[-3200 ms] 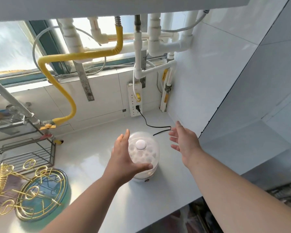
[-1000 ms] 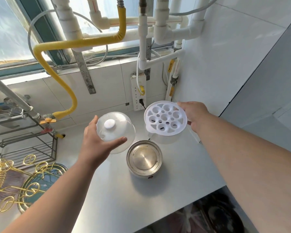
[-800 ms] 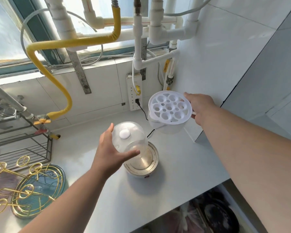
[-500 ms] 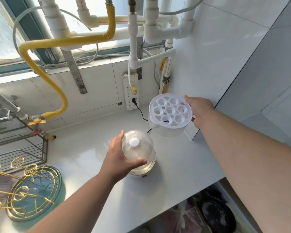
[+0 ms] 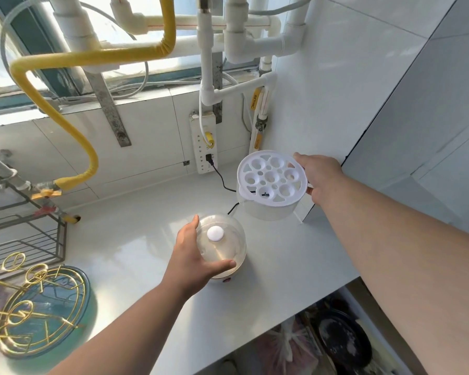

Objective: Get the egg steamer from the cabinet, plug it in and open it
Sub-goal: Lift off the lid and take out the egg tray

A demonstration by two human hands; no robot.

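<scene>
On the white counter (image 5: 146, 255) both forearms reach forward. The left hand (image 5: 192, 263) grips the clear lid (image 5: 225, 247) on the steamer base (image 5: 232, 276), mostly hidden. The right hand (image 5: 320, 177) holds the raised egg tray (image 5: 272, 180); its fingers are hidden.

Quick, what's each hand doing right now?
Left hand: holding the clear domed plastic lid on the steamer base.
Right hand: holding the white perforated plastic egg tray.

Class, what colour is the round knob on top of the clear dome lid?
White: the round knob on the clear dome lid, seen in the head view.
</scene>
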